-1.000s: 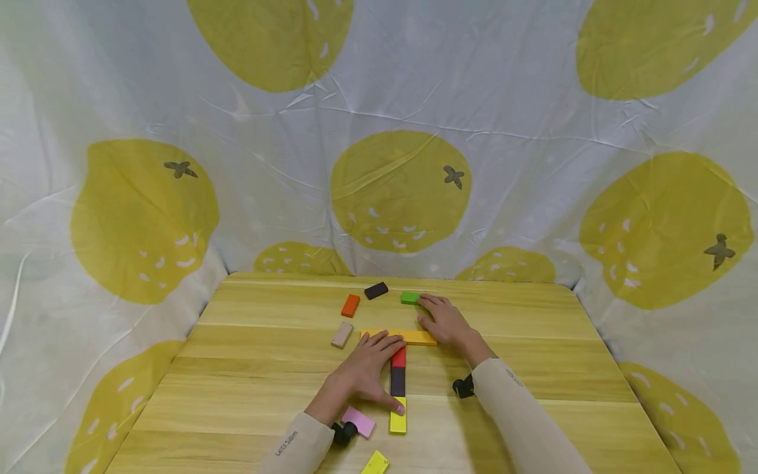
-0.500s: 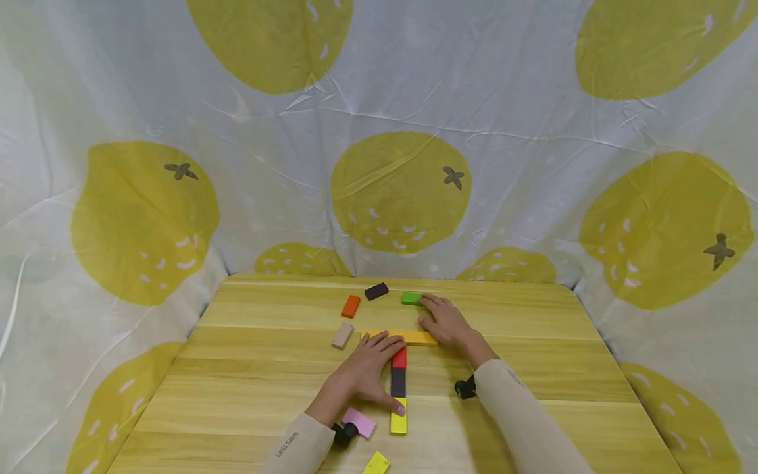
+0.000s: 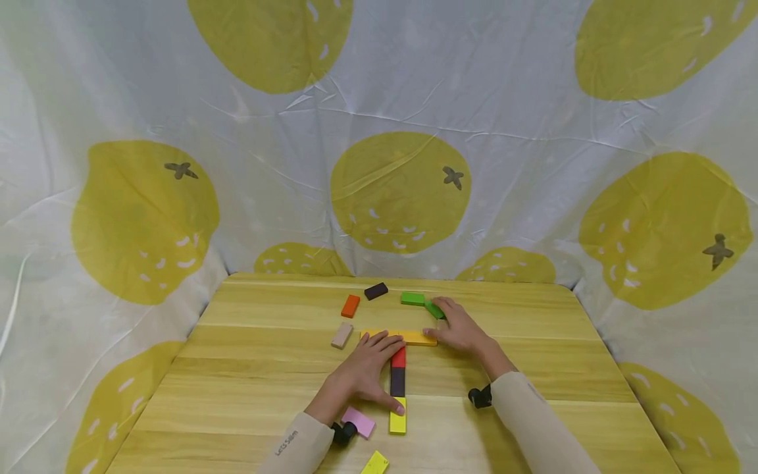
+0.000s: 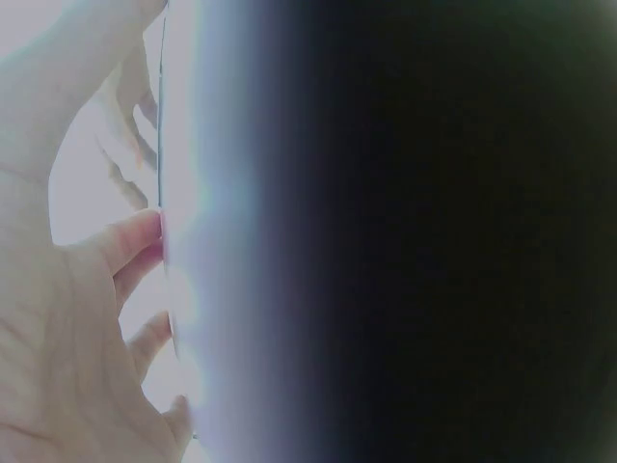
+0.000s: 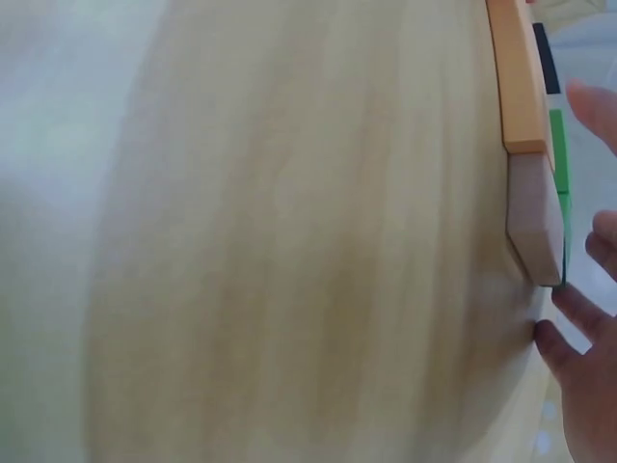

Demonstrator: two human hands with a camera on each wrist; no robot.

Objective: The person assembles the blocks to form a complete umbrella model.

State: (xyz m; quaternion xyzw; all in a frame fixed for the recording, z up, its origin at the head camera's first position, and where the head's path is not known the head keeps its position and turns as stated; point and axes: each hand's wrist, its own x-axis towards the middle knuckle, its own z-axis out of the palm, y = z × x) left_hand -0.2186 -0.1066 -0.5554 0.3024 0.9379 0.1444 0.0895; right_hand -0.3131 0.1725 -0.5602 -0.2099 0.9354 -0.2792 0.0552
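Note:
My left hand [image 3: 367, 368] lies spread beside a column of blocks, fingertips at the yellow-orange blocks [image 3: 420, 338] and thumb on a yellow block [image 3: 398, 422]. A red block [image 3: 399, 357] and a dark block [image 3: 398, 382] run between them. My right hand [image 3: 464, 329] has its thumb by the right end of the yellow-orange row, its index finger at the second green block [image 3: 435, 310]. That block meets another green block [image 3: 412, 299] at an angle. In the right wrist view, a pale block [image 5: 535, 217] abuts an orange block [image 5: 521, 87], near the right fingers.
An orange-red block [image 3: 351, 306], a dark block [image 3: 376, 291] and a beige block [image 3: 341, 335] lie at the back left. Nearer are a pink block [image 3: 358, 422] and another yellow block [image 3: 376, 463]. A lemon-print curtain [image 3: 403, 191] hangs behind the wooden table [image 3: 237, 368].
My right hand has shifted right and slightly toward me, uncovering the second green block; its thumb is now by the yellow-orange row's end. My left hand has stayed put.

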